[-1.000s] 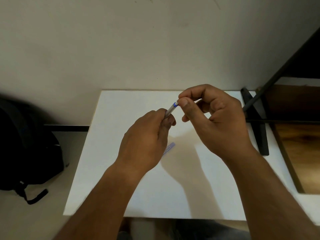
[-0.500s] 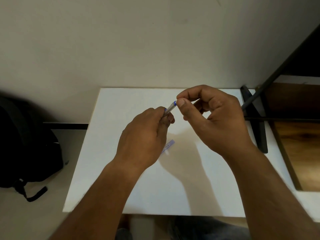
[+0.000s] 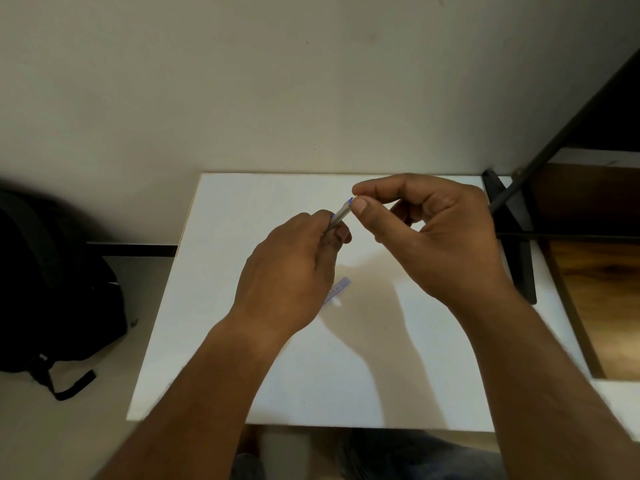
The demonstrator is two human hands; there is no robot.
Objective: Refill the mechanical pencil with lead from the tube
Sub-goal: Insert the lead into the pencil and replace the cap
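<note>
I'm looking down over a white tabletop (image 3: 346, 375), both my bare arms reaching in from the bottom edge. My left hand (image 3: 291, 271) is curled into a loose fist around the mechanical pencil (image 3: 341, 212), fingers closed on its barrel, back of the hand toward the camera. The pencil pokes out of the top of that fist, tilted up and to the right, a grey barrel with a bit of blue at its upper end. My right hand (image 3: 433, 237) meets it there: thumb and forefinger pinched together right at the pencil's top end, the other fingers tucked in toward the palm. Whether that pinch holds a lead or the pencil's cap, I can't tell; it's too small and the fingertips cover it.

Both hands sit above the table, near its far half. Down on the surface, just beside and partly hidden under my left hand, lies the lead tube (image 3: 338, 288), a pale bluish-violet piece lying flat and angled the same way as the pencil. Only its upper end shows.

Off to the left on the floor there's a black backpack (image 3: 52, 289). On the right, a black stand (image 3: 516, 244) rests on the table's edge, wooden furniture (image 3: 595, 289) beyond it.
</note>
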